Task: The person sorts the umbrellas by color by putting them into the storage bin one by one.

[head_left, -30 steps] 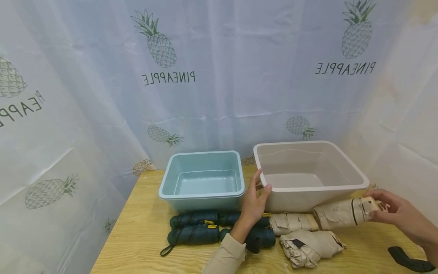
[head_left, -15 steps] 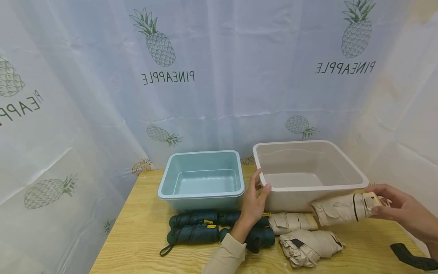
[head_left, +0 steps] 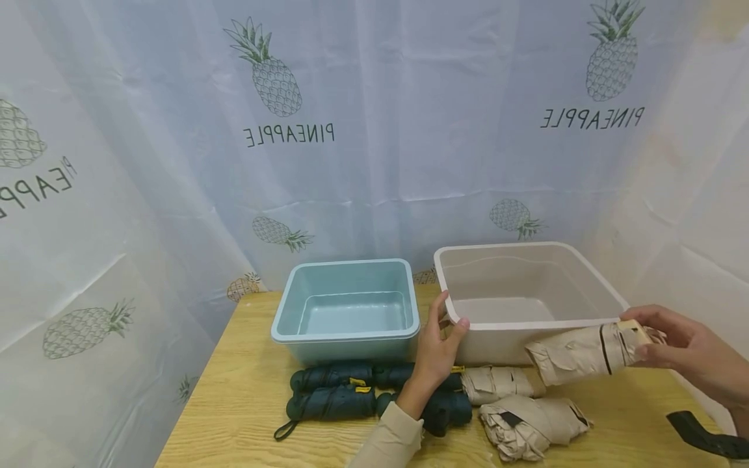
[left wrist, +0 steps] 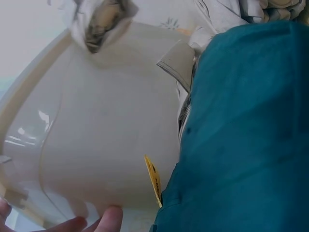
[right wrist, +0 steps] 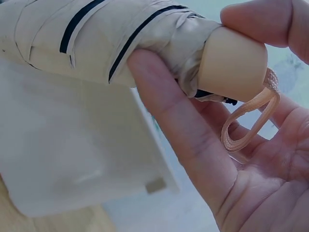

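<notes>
A beige umbrella (head_left: 576,354), gripped at its handle end by the right hand (head_left: 696,351), tilts before the front wall of the beige bin (head_left: 497,346), towards the right edge of the tabletop (head_left: 234,390). The left hand (head_left: 434,354) holds that bin's front left corner. Near the far edge stands one blue bin (head_left: 354,352). Nearer lie two more beige umbrellas (head_left: 535,426) and four dark umbrellas (head_left: 333,404), partly hidden by the left forearm (head_left: 389,439).

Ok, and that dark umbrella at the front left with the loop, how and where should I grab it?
Probably around the middle of the dark umbrella with the loop, from above and the near side. It lies sideways on the table, long and slim; another dark umbrella sits close behind, while nothing blocks its near side.
</notes>
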### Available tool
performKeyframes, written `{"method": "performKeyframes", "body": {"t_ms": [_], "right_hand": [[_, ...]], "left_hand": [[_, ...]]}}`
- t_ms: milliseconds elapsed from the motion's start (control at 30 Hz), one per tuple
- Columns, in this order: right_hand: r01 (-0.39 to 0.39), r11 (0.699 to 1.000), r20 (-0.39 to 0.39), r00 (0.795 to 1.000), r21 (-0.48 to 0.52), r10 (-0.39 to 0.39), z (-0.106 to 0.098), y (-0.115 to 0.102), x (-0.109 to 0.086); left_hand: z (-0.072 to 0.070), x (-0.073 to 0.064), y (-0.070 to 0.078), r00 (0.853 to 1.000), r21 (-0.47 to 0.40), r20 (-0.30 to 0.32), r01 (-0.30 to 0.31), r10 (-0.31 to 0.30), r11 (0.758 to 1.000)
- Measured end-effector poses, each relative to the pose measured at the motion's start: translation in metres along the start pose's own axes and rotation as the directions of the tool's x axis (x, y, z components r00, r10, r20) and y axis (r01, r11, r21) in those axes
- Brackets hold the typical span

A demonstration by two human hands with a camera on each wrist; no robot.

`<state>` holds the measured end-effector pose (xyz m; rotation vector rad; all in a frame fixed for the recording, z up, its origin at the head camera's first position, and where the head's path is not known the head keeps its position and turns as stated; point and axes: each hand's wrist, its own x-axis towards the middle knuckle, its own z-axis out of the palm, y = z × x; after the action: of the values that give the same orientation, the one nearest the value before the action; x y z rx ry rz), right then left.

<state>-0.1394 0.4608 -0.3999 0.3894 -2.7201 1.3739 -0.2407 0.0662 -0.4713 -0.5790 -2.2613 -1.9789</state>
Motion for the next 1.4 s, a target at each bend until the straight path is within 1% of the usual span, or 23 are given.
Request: {"method": "performKeyframes", "body": {"t_ms": [200,367,600,733,800,933,1033,1100,1300,1400], "right_hand": [[0.048,0.999,0.025,0.999,0.022,-0.048,-0.004,-0.015,0.008],[0.077,0.994,0.032,0.996,0.075,-0.08,-0.009,-0.024,0.014],[0.087,0.99,0.017,0.996,0.109,-0.09,-0.015,-0.033,0.022],[0.083,0.982,0.03,0.996,0.167,-0.089,-0.019,-0.04,0.028],[0.075,0.978,0.018,0.997,0.196,-0.08,-0.02,-0.044,0.031],[0.093,0.943,-0.005,0.995,0.318,-0.097,-0.02,-0.049,0.039],[0.116,0.91,-0.01,0.992,0.398,-0.122,-0.02,-0.051,0.045],[0.115,0.898,-0.018,0.993,0.424,-0.118,-0.02,-0.054,0.05],[0.111,0.831,0.004,0.991,0.545,-0.134,-0.02,-0.057,0.064],[0.093,0.81,0.005,0.993,0.579,-0.118,-0.019,-0.058,0.071]], "left_hand": [[0.001,-0.001,0.0,1.0,0.001,0.001,0.001,-0.001,1.0],[0.001,-0.002,0.0,1.0,0.003,-0.004,-0.002,0.002,1.0],[0.002,-0.002,-0.002,1.0,-0.004,-0.011,-0.006,0.006,1.0],[0.001,-0.002,-0.002,1.0,-0.007,-0.006,-0.005,0.005,1.0],[0.001,-0.003,-0.002,1.0,-0.011,-0.004,-0.005,0.005,1.0],[0.001,-0.002,-0.002,1.0,-0.016,0.002,-0.008,0.008,1.0],[0.001,-0.002,-0.003,1.0,-0.012,0.002,-0.01,0.01,1.0],[0.001,-0.002,-0.003,1.0,-0.008,0.001,-0.016,0.016,1.0],[0.002,-0.001,-0.003,0.999,-0.009,-0.001,-0.043,0.043,0.999],[0.002,-0.001,-0.003,0.999,-0.004,-0.001,-0.041,0.041,0.999]]}}
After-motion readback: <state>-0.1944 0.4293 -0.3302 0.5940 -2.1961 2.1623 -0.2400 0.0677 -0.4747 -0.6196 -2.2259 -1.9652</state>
